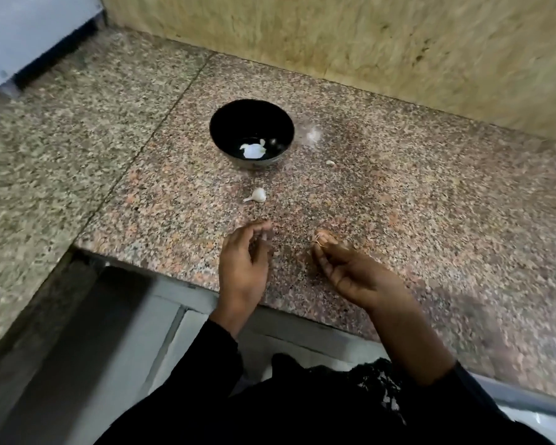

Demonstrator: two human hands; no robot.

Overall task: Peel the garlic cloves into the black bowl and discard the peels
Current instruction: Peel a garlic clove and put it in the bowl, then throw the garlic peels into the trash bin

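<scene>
The black bowl (251, 131) stands on the speckled granite counter (398, 194), with white peeled garlic (253, 150) at its bottom. An unpeeled garlic clove (258, 195) lies on the counter just in front of the bowl. My left hand (243, 261) hovers over the counter's front edge, fingers loosely curled, nothing plainly held. My right hand (344, 264) is to its right, fingertips pinching a thin scrap of garlic peel (319, 239). The frame is blurred.
A small white garlic bit (330, 162) and a pale peel scrap (313, 133) lie right of the bowl. A yellowish wall (398, 43) backs the counter. The counter's front edge (161, 268) drops to a grey ledge; a white appliance (20, 33) sits far left.
</scene>
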